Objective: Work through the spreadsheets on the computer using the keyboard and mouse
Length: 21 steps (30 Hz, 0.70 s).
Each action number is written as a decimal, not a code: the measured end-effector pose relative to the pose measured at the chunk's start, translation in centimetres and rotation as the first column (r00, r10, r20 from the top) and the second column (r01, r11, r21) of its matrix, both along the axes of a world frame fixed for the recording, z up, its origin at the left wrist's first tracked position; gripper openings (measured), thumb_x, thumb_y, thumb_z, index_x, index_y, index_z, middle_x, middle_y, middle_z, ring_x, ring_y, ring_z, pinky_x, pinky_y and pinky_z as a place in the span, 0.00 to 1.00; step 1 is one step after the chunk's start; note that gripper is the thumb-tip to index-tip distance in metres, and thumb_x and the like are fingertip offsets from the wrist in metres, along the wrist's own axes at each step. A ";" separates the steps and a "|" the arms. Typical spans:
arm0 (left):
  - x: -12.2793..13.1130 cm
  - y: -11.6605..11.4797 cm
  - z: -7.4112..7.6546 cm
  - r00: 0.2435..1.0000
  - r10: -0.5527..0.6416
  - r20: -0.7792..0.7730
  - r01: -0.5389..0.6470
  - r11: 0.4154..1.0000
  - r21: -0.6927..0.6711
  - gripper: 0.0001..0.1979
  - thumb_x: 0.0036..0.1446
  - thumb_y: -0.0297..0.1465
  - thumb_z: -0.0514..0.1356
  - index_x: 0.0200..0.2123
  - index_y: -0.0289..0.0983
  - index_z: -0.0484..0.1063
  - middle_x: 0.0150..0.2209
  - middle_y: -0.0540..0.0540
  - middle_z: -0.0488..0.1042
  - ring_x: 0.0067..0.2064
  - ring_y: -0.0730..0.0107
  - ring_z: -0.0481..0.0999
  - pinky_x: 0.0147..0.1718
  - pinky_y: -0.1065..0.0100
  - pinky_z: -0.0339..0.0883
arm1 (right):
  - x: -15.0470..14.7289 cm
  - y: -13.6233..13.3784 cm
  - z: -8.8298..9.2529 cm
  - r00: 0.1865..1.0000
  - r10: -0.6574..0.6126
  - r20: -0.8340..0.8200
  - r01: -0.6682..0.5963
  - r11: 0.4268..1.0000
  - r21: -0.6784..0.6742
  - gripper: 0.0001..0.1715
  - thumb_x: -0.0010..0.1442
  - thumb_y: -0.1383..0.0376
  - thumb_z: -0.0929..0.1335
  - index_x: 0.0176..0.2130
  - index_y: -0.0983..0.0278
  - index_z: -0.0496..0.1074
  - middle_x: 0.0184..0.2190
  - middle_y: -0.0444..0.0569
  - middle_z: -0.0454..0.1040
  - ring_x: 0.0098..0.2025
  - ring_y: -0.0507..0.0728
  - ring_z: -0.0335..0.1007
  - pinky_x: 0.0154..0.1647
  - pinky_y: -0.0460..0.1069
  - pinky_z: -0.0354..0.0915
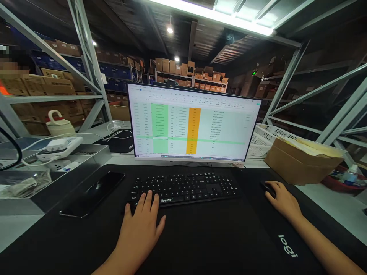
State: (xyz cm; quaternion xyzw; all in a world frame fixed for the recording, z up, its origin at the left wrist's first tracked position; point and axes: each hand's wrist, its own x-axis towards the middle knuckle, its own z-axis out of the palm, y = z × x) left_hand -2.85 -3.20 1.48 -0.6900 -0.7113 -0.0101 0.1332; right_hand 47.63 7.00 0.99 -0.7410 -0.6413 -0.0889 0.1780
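Note:
My left hand (142, 225) lies with its fingers spread over the lower left keys of a black keyboard (186, 188). To the right, my right hand (282, 200) rests over a black computer mouse (268, 189), its fingers curved on top. Both stand on a black desk mat (206, 236). Behind the keyboard a monitor (195, 124) shows a spreadsheet with a green column, an orange column and one row lit green; its text is too small to read. A black smartphone (93, 194) lies flat to the left of the keyboard.
A grey tray (71, 168) with a power strip (60, 148) and cables stands at the left, near a white lidded cup (60, 124). At the right are a cardboard box (301, 162) of papers, white baskets (260, 139) and a small bottle (350, 174). Metal shelving surrounds the desk.

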 end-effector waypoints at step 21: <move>0.0 -0.4 -0.6 0.988 -0.015 0.155 0.006 0.998 0.063 0.32 0.63 0.43 0.46 0.67 0.36 0.57 0.70 0.34 0.55 0.71 0.45 0.55 0.65 0.33 0.53 | 3.5 2.4 -3.0 0.966 0.216 -0.141 -0.206 0.975 0.083 0.32 0.51 0.43 0.62 0.51 0.53 0.69 0.53 0.52 0.73 0.54 0.66 0.74 0.54 0.60 0.69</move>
